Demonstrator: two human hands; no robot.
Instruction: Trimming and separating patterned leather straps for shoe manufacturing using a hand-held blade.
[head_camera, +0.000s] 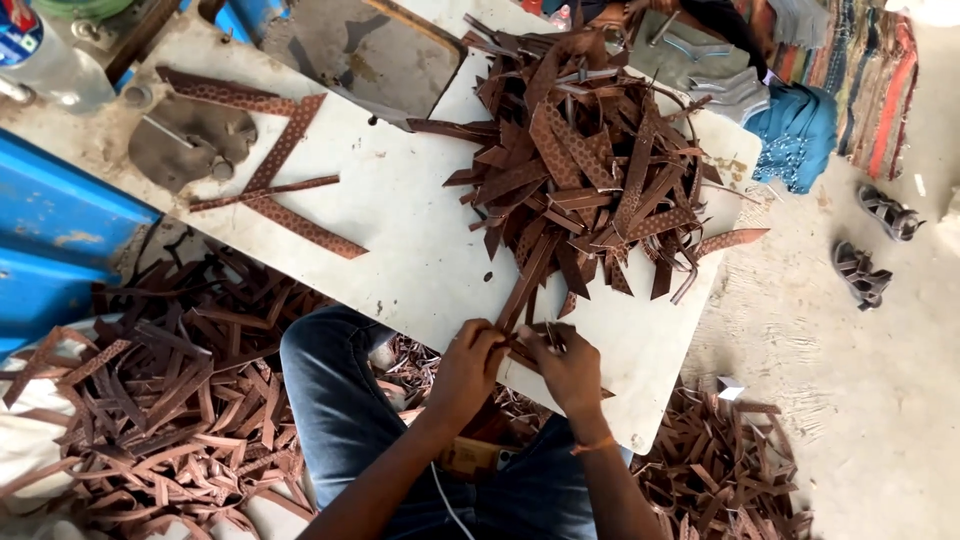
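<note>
Brown leather strip (524, 285), long axis toward the heap (590, 160), pinched by left hand (468, 365) and right hand (572, 368)

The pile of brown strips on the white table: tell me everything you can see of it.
The pile of brown strips is a loose, tangled heap of flat, leather-like bands, some plain, some with a dotted perforated pattern, lying crisscrossed at all angles. It covers the far right part of the white table. One strip trails from its near edge toward the left hand and right hand, which pinch strips at the table's near edge.
</note>
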